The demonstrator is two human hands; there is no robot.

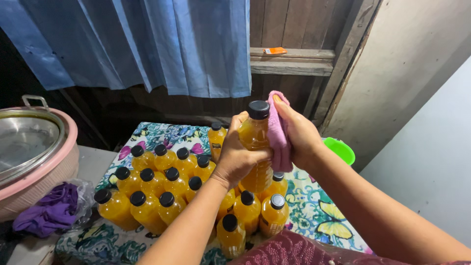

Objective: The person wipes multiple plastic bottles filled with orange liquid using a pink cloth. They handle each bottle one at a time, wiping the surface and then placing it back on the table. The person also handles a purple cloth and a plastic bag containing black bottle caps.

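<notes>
My left hand [239,156] grips a large bottle of orange liquid [255,135] with a black cap, held upright above the table. My right hand [300,135] presses a pink cloth [278,131] against the bottle's right side. Below and to the left, several smaller bottles of orange liquid [162,184] with black caps stand packed together on a floral tablecloth [314,206].
A pink basin holding a metal lid [34,147] sits at the left, with a purple cloth in a clear bag [51,211] beside it. A green plastic bowl [341,148] lies behind my right wrist. A blue curtain [162,44] hangs over a wooden wall.
</notes>
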